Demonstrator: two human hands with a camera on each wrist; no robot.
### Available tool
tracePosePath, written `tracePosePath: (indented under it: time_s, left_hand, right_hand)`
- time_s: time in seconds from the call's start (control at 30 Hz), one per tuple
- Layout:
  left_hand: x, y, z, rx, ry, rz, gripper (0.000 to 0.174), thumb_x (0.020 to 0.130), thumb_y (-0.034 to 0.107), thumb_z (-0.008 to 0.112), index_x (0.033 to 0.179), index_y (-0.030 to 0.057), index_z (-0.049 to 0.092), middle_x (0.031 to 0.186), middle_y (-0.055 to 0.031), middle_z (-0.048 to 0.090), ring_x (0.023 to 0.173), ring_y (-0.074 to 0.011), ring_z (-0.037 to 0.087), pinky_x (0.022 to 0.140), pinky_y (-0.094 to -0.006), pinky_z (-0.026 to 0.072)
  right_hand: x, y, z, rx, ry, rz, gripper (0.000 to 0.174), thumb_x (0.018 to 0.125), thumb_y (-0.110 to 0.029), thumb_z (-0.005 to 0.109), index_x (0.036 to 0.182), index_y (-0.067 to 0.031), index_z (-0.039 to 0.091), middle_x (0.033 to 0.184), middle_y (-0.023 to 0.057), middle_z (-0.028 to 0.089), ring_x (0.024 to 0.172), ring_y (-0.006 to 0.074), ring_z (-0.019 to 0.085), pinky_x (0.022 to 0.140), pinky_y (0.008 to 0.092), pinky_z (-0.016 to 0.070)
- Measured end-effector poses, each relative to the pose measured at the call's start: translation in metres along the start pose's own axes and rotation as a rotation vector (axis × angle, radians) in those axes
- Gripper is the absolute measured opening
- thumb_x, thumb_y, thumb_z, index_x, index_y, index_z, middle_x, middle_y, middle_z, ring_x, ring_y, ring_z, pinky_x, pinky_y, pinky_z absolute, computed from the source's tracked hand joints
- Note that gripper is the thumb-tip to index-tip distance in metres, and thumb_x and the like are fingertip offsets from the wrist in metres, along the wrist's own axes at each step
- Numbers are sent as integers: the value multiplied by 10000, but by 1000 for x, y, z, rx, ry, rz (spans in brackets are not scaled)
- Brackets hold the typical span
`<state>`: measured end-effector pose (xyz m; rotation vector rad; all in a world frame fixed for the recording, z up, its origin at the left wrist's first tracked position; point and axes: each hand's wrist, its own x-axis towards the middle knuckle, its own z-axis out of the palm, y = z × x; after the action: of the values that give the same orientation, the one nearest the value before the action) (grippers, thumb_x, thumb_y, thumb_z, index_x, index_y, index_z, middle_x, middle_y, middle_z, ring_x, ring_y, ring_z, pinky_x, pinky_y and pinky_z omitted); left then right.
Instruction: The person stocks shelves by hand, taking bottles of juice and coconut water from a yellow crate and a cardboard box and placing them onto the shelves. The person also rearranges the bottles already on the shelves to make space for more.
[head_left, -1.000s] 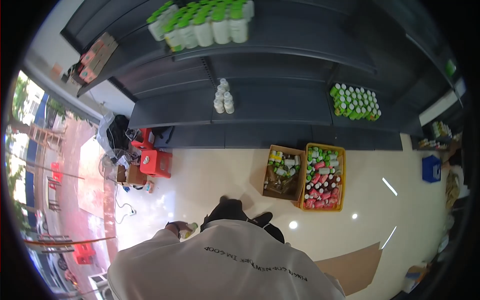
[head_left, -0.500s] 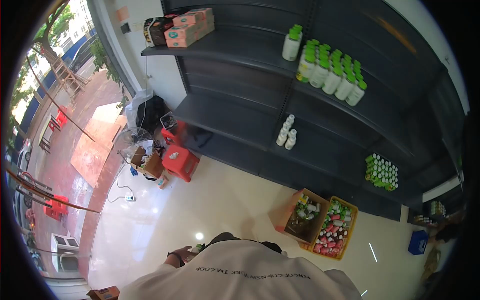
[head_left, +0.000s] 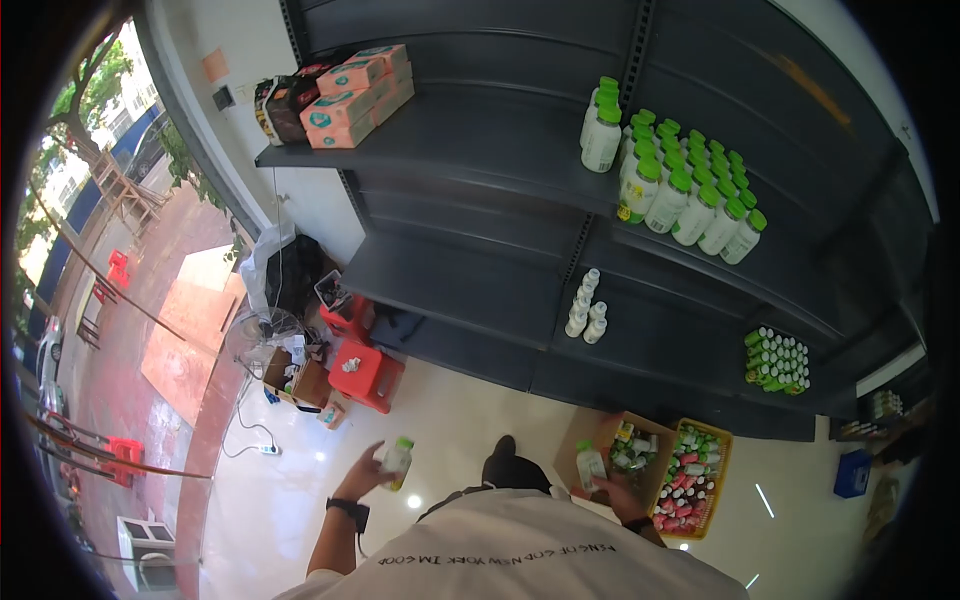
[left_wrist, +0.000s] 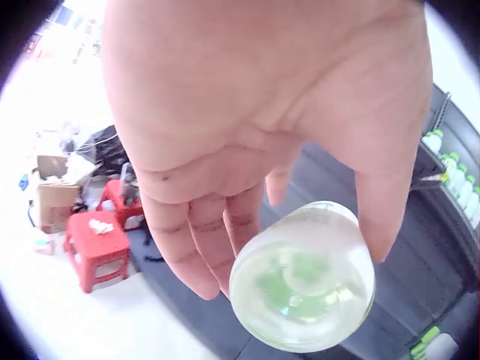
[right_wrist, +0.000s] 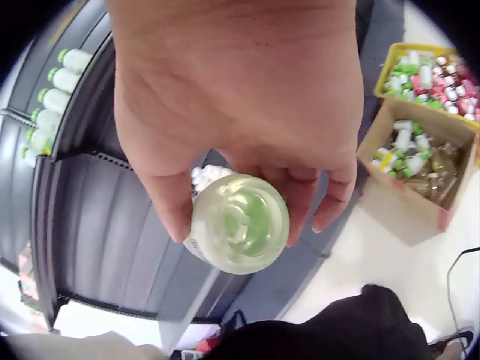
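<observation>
My left hand [head_left: 366, 476] grips a green-capped bottle [head_left: 398, 463] with a pale label, held upright over the floor. In the left wrist view, the clear round base of this bottle [left_wrist: 301, 292] faces the camera, between the thumb and the fingers. A similar green-capped bottle [head_left: 589, 466] is in my right hand [head_left: 622, 497], in front of the cardboard box. The right wrist view shows that bottle's base [right_wrist: 241, 225], with thumb on one side and fingers on the other. Rows of green-capped white bottles [head_left: 690, 205] stand on the upper shelf.
Small white bottles [head_left: 577, 318] and a block of green bottles [head_left: 775, 360] stand on the lower shelf. The cardboard box [head_left: 655, 440] and yellow crate [head_left: 728, 470] hold mixed bottles. Red stools [head_left: 368, 374] stand left; pink tissue packs [head_left: 340, 118] lie on the upper shelf.
The head view has turned left toward the shelves. Both hands have risen into sight before the body, each with a bottle; earlier only the left hand showed, low beside the body.
</observation>
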<state>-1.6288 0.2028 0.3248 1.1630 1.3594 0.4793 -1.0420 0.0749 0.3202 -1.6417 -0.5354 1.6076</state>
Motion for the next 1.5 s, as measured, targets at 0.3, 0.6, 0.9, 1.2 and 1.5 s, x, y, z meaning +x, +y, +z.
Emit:
tracePosePath:
  time_s: [0.3,0.6,0.9,1.2,1.5]
  left_hand:
    - [68,339,3,-52,-157,573,1061,722,7,878,1586,43,263,1440,-149,530,1318,-252,541,1061,-407,479]
    - [132,557,21,-142,-197,1053,983,812,111,841,1586,46,239,1467,-119,477,1397,-257,456,1149,-443,385]
    - [308,689,48,121,-267,1043,791,801,92,837,1452,20,393,1329,-160,587,1228,-278,601,1044,-385,485]
    - [450,756,65,302,-377,773,821,798,57,817,1475,-9,356,1354,-196,572,1277,-307,574,1059,-412,477]
    - [485,773,87,285,-516,725,788,870,93,732,1524,-16,308,1323,-170,579,1225,-279,589,1029,-387,496]
  right_hand:
    - [33,-260,105,244,-462,-512,860,791,-107,827,1515,-49,366,1447,89,514,1320,221,521,1108,401,422]
    - [29,-433,197,-334,169,-1235,803,731,-129,905,1381,-17,447,1302,144,550,1222,279,570,1053,404,448]
    - [103,-553,261,-342,524,-1209,696,742,-171,863,1296,20,486,1209,229,635,1103,392,651,925,437,521]
    - [197,-625,288,-509,838,-1069,681,709,-132,875,1219,59,467,1132,267,632,1084,428,640,921,464,522]
    - [231,-661,277,-587,1004,-887,594,711,-149,884,1120,62,509,999,281,692,989,447,688,839,469,560]
